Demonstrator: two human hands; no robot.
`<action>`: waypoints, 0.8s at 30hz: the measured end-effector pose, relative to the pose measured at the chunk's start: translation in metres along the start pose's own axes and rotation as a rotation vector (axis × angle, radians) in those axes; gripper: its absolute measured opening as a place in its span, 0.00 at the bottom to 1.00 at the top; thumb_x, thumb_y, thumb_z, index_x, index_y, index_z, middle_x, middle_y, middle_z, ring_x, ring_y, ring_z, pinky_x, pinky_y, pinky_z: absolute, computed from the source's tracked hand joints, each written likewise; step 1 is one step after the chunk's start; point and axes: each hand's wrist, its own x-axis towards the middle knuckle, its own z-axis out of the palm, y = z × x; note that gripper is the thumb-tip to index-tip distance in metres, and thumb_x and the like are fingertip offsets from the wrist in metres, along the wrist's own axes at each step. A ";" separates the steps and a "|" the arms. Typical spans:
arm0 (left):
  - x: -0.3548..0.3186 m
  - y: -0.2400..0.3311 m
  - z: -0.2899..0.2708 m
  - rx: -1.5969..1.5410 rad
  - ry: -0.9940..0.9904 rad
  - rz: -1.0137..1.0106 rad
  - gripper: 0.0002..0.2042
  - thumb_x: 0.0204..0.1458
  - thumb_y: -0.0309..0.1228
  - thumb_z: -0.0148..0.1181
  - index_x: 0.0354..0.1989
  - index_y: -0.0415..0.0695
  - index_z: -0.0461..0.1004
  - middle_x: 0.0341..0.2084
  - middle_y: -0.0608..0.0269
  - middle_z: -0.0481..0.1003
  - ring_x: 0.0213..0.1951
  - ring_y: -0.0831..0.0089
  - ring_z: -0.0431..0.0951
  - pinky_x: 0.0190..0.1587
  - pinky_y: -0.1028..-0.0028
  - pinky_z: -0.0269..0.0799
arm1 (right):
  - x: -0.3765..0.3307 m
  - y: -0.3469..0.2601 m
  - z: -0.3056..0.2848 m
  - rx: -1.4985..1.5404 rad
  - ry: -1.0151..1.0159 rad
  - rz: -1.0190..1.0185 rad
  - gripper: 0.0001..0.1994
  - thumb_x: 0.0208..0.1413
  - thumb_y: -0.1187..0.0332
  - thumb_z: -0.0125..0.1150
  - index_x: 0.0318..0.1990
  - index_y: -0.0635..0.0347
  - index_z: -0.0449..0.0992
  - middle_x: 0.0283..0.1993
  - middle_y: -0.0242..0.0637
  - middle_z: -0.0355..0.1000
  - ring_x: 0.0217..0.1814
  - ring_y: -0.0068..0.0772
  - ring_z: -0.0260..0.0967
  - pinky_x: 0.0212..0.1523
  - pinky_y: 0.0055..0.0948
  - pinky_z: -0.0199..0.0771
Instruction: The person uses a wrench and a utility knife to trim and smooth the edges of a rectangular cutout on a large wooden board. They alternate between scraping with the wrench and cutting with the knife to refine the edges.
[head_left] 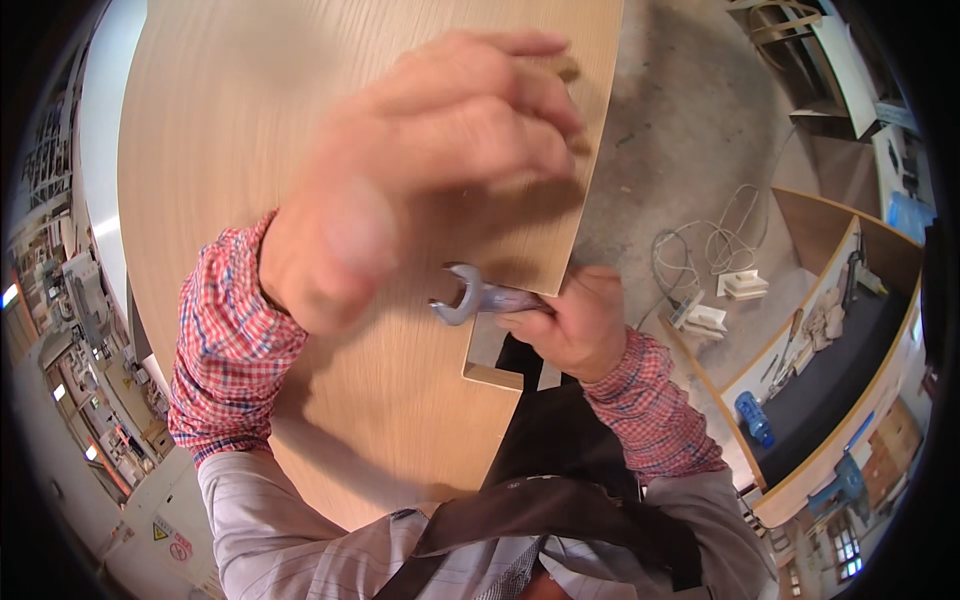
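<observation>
A large light wood-grain board (225, 130) with a rectangular notch in its right edge lies below me. My right hand (580, 325) is at that notch, wrapped round a metal open-end wrench (463, 300). The wrench's forked jaw points left over the board, and part of its handle is hidden in my fist. Above the board, my left hand (430, 160) is raised near the right edge, slightly smeared by motion. Its thumb is apart from the loosely bent fingers, and nothing shows in it.
To the right stands a wooden box-like unit with a dark-lined shelf (840, 385), holding tools and a blue bottle (755, 418). Pale cable (680, 245) coils on the concrete floor beside white blocks (742, 285). Machinery (90, 290) stands at far left.
</observation>
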 end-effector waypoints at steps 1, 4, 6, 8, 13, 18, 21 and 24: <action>-0.002 0.001 -0.001 -0.013 0.022 -0.072 0.50 0.62 0.67 0.14 0.44 0.31 0.77 0.45 0.39 0.76 0.58 0.41 0.71 0.70 0.38 0.49 | -0.002 0.000 -0.005 0.006 -0.007 0.015 0.13 0.56 0.63 0.68 0.40 0.64 0.77 0.23 0.40 0.73 0.22 0.43 0.75 0.26 0.35 0.74; -0.007 0.015 0.001 0.052 0.187 -0.364 0.37 0.67 0.56 0.28 0.47 0.32 0.77 0.49 0.42 0.75 0.62 0.42 0.69 0.69 0.46 0.54 | -0.032 0.002 -0.003 0.133 0.246 0.130 0.11 0.62 0.63 0.63 0.41 0.63 0.76 0.21 0.34 0.70 0.19 0.32 0.70 0.22 0.31 0.69; -0.024 0.008 -0.006 0.176 0.147 -0.199 0.31 0.67 0.50 0.34 0.49 0.33 0.76 0.51 0.42 0.75 0.63 0.41 0.68 0.68 0.48 0.57 | -0.038 0.004 -0.016 0.465 0.395 0.313 0.10 0.65 0.64 0.60 0.41 0.63 0.75 0.20 0.30 0.67 0.17 0.24 0.65 0.20 0.27 0.63; -0.033 0.008 -0.009 0.278 0.102 -0.125 0.27 0.66 0.46 0.37 0.51 0.33 0.75 0.52 0.41 0.74 0.63 0.40 0.68 0.66 0.49 0.60 | -0.032 -0.004 -0.018 0.772 0.438 0.495 0.09 0.67 0.66 0.58 0.43 0.64 0.74 0.20 0.27 0.65 0.17 0.18 0.59 0.18 0.23 0.58; -0.050 0.020 -0.007 0.386 0.092 -0.155 0.27 0.66 0.44 0.37 0.51 0.31 0.75 0.52 0.41 0.74 0.63 0.40 0.68 0.64 0.50 0.63 | -0.014 -0.031 -0.002 1.049 0.254 0.637 0.14 0.65 0.73 0.49 0.54 0.71 0.70 0.13 0.26 0.56 0.11 0.18 0.49 0.15 0.24 0.50; -0.051 0.024 -0.007 0.400 0.119 -0.188 0.26 0.66 0.43 0.38 0.50 0.32 0.76 0.52 0.43 0.74 0.63 0.42 0.68 0.63 0.52 0.64 | -0.021 -0.044 -0.012 1.245 0.205 0.678 0.18 0.63 0.77 0.51 0.60 0.65 0.70 0.16 0.26 0.58 0.14 0.17 0.50 0.16 0.24 0.48; -0.050 0.023 -0.005 0.396 0.123 -0.184 0.25 0.65 0.43 0.40 0.49 0.32 0.76 0.52 0.44 0.74 0.63 0.43 0.68 0.63 0.52 0.64 | -0.022 -0.050 -0.009 1.240 0.247 0.681 0.19 0.63 0.77 0.49 0.62 0.62 0.68 0.15 0.25 0.56 0.13 0.17 0.49 0.16 0.24 0.48; -0.050 0.024 -0.005 0.418 0.117 -0.177 0.24 0.64 0.42 0.41 0.48 0.32 0.77 0.52 0.44 0.74 0.63 0.43 0.68 0.63 0.52 0.64 | -0.009 -0.050 -0.009 1.225 0.225 0.701 0.21 0.64 0.77 0.49 0.64 0.60 0.66 0.15 0.25 0.55 0.13 0.17 0.48 0.16 0.24 0.47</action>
